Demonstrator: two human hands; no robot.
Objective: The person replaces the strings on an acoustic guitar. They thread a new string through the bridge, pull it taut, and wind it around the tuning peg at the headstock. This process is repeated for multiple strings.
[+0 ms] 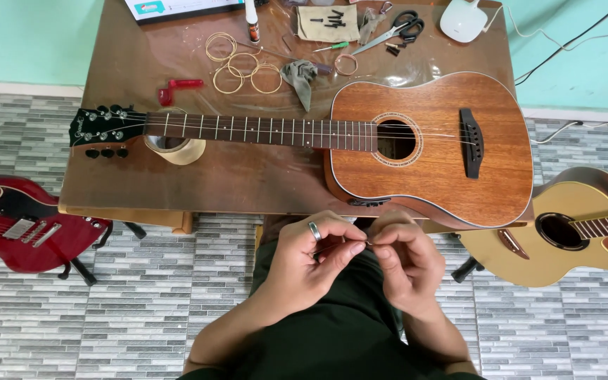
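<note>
A brown acoustic guitar (431, 141) lies flat on the wooden table (248, 183), its neck pointing left and resting on a roll of tape (175, 148). Below the table's front edge, over my lap, my left hand (311, 260) and my right hand (406, 264) meet at the fingertips. Both pinch a thin guitar string (339, 246) between thumb and fingers. A ring sits on one left finger. The rest of the string is too fine to follow.
Coiled strings (244, 67), a red string winder (177, 88), a grey cloth (300, 74), scissors (395, 28), a small bottle (251, 21) and black pegs (332, 20) lie at the table's back. A red electric guitar (22, 225) stands left, a yellow acoustic guitar (564, 229) right.
</note>
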